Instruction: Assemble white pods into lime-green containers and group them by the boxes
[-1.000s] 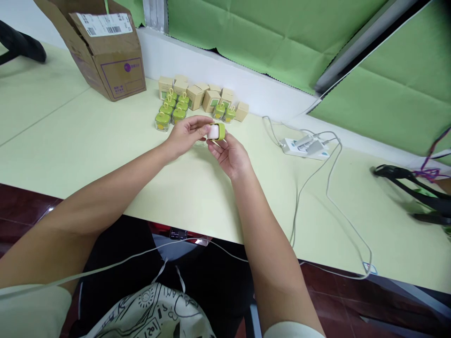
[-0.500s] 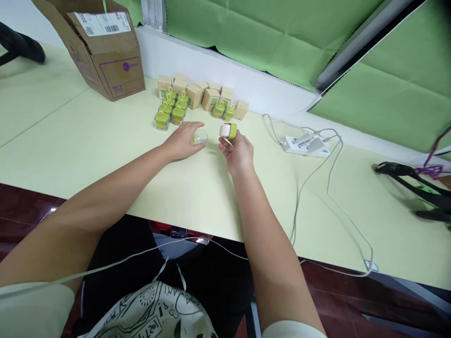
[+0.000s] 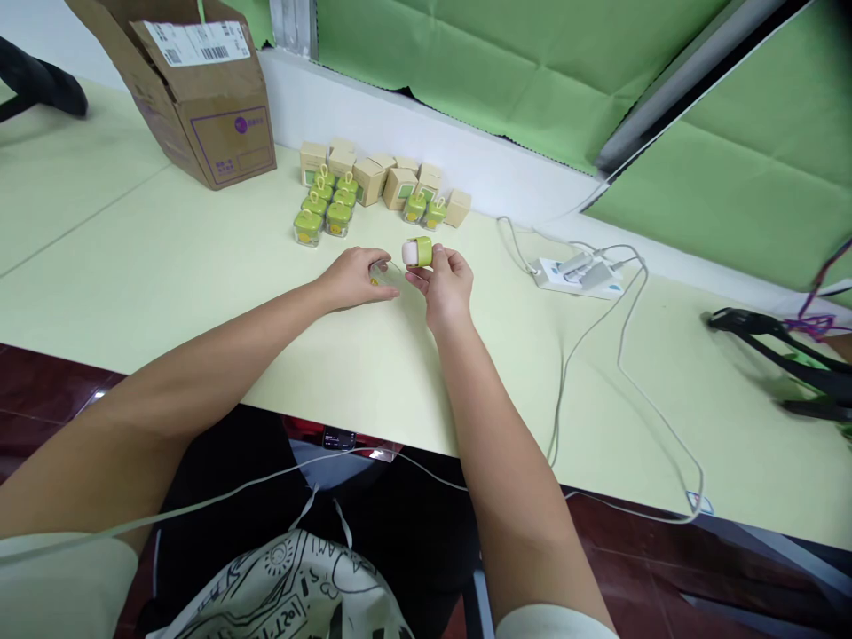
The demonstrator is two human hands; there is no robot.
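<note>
My left hand [image 3: 356,279] is closed around a small clear plastic container [image 3: 386,273], whose open side faces right. Between the fingers of my right hand [image 3: 447,282] is a green lid [image 3: 423,251] with a white, rounded block inside it, turned toward the clear container. A small gap separates the two parts. Behind my hands stand several green-lidded clear containers [image 3: 308,227] with loops on top, grouped at the left. Two more of the same kind [image 3: 435,213] are by the cardboard boxes.
Several small brown boxes [image 3: 367,181] line the wall. A large open carton [image 3: 232,146] stands at the back left. A white power strip [image 3: 578,275] with plugs lies to the right, its cable [image 3: 622,355] running across the table. A black stand [image 3: 778,346] is at far right.
My right hand has moved slightly left with the lid, bringing it closer to the clear container. My left hand has shifted a little right and down and tilted the container.
</note>
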